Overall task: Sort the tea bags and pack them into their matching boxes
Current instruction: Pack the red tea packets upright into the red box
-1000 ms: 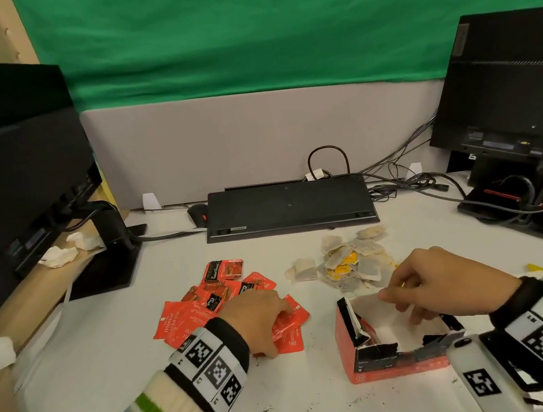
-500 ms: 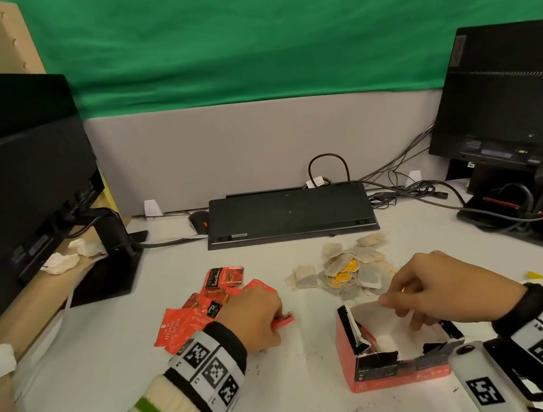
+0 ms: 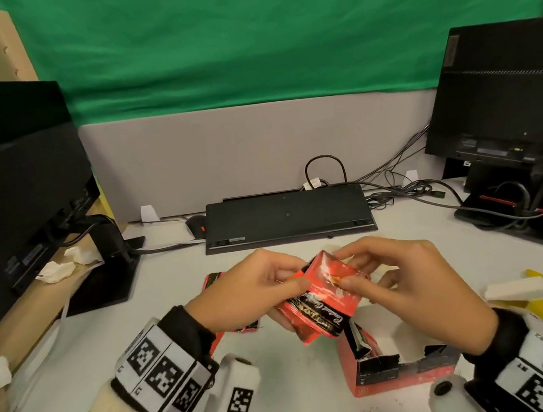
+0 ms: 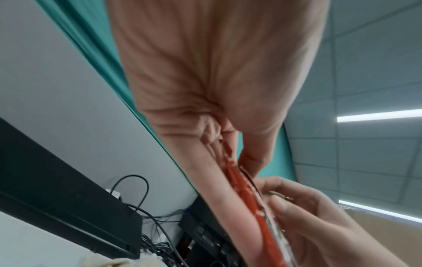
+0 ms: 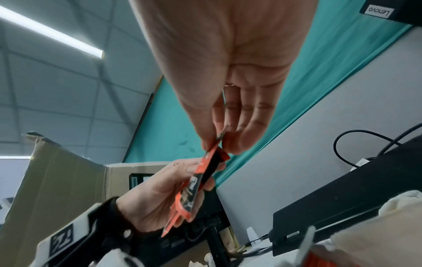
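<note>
Both grips pinch red tea bags (image 3: 323, 297) above red box (image 3: 401, 366): left hand (image 3: 254, 294), right hand (image 3: 408, 288). I'd square edges, then lower stack upright into box.

- The left hand (image 3: 257, 292) is raised above the desk, fingers curled, thumb pressed on top of the stack of red tea bags (image 3: 323, 297) it holds
- The right hand (image 3: 408, 286) is at the same height, facing the left one, and pinches the far edge of the same stack between thumb and fingertips
- Both wrists wear bands with square markers
</note>
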Demonstrator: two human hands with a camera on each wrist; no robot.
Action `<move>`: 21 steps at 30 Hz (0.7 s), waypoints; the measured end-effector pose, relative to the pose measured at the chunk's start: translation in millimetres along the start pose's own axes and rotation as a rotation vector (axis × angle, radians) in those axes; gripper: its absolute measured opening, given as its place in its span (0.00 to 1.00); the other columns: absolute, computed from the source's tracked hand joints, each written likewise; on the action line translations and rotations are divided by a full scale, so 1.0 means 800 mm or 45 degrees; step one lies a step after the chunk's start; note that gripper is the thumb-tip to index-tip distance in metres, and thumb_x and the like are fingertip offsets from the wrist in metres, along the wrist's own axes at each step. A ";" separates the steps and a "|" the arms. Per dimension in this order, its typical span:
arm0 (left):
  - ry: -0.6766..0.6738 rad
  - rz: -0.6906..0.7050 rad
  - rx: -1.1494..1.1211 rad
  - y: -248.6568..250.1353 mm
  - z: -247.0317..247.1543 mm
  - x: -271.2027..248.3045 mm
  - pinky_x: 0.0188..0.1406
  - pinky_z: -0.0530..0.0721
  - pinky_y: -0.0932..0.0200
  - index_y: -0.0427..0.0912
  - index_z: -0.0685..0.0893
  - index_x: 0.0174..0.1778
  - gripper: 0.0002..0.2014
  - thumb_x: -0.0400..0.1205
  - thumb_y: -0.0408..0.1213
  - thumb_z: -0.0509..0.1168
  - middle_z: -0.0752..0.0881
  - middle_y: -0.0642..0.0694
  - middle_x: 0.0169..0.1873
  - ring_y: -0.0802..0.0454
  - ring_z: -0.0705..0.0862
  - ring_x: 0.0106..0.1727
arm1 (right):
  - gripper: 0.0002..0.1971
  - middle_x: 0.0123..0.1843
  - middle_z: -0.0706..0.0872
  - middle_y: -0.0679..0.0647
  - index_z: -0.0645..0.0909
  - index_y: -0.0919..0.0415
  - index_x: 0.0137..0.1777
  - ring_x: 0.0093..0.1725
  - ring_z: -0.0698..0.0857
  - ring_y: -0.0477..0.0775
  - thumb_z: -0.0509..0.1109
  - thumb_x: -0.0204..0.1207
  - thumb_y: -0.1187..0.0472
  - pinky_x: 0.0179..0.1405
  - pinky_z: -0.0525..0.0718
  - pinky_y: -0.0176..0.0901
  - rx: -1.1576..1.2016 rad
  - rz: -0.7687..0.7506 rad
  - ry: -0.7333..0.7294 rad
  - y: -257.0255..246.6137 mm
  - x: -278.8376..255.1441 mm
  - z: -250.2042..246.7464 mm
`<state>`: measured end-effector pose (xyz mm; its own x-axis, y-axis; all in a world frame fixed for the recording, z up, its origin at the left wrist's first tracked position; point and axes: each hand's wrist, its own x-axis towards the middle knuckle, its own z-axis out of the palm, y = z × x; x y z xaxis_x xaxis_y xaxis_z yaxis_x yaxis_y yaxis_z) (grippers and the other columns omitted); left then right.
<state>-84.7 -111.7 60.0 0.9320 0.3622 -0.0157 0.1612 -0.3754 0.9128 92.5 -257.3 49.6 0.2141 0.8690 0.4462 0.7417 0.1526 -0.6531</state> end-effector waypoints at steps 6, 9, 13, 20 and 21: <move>0.115 0.021 -0.079 0.004 0.006 0.001 0.43 0.92 0.51 0.39 0.82 0.60 0.10 0.83 0.33 0.67 0.92 0.46 0.49 0.49 0.92 0.48 | 0.22 0.39 0.85 0.52 0.82 0.43 0.64 0.32 0.84 0.47 0.75 0.74 0.66 0.25 0.82 0.39 0.281 0.170 -0.020 0.009 0.007 -0.024; 0.275 0.012 -0.093 0.000 0.006 0.003 0.42 0.92 0.53 0.43 0.80 0.58 0.09 0.83 0.32 0.66 0.92 0.51 0.44 0.54 0.92 0.47 | 0.27 0.43 0.78 0.53 0.77 0.40 0.70 0.30 0.84 0.51 0.68 0.78 0.71 0.29 0.83 0.38 0.417 0.274 -0.078 0.013 0.010 -0.032; 0.334 0.008 -0.202 -0.002 0.011 0.006 0.51 0.91 0.49 0.42 0.73 0.64 0.11 0.86 0.32 0.61 0.90 0.43 0.55 0.48 0.91 0.53 | 0.15 0.44 0.82 0.57 0.86 0.56 0.57 0.37 0.90 0.56 0.67 0.78 0.74 0.33 0.89 0.46 0.645 0.392 0.047 0.013 0.014 -0.029; 0.396 0.052 -0.481 0.001 0.029 0.008 0.49 0.90 0.55 0.50 0.71 0.67 0.12 0.89 0.33 0.54 0.88 0.46 0.60 0.50 0.90 0.56 | 0.12 0.30 0.88 0.62 0.75 0.66 0.33 0.29 0.86 0.55 0.74 0.73 0.67 0.39 0.88 0.54 0.760 0.521 0.342 0.016 0.009 -0.001; 0.384 0.048 -0.552 0.002 0.032 0.008 0.48 0.90 0.55 0.51 0.71 0.66 0.12 0.90 0.33 0.53 0.87 0.47 0.61 0.50 0.90 0.56 | 0.14 0.29 0.87 0.60 0.73 0.66 0.31 0.28 0.87 0.54 0.75 0.73 0.68 0.35 0.90 0.51 0.814 0.548 0.388 0.016 0.007 0.004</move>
<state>-69.8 -131.9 51.0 0.7894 0.6087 0.0799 -0.0790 -0.0283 0.9965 101.3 -249.1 42.3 0.6277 0.7611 0.1636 0.0704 0.1538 -0.9856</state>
